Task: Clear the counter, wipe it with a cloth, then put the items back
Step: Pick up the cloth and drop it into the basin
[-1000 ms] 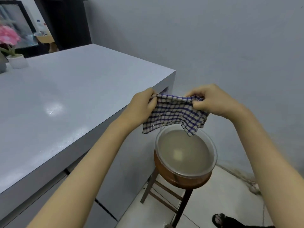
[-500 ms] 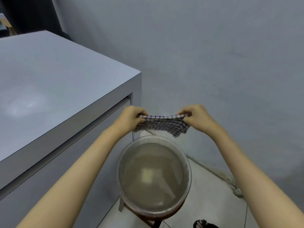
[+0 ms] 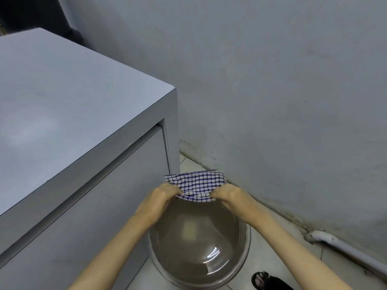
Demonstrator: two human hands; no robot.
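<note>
A blue-and-white checked cloth [image 3: 195, 184] is stretched between both my hands over the far rim of a clear bowl [image 3: 244, 248] of murky water. My left hand [image 3: 165, 195] grips the cloth's left end. My right hand [image 3: 227, 195] grips its right end. The cloth's near edge hangs at the bowl's rim; I cannot tell whether it touches the water. The grey counter [image 3: 69, 105] lies to the left with a bare top in this view.
A grey wall [image 3: 272, 91] stands close behind the bowl. A white pipe [image 3: 345, 250] runs along the floor at the wall's foot on the right. A sandalled foot [image 3: 263, 280] shows on the tiled floor near the bowl.
My view has tilted down and closer to the bowl. Both hands have lowered the cloth from above the bowl to its far rim, and moved nearer together.
</note>
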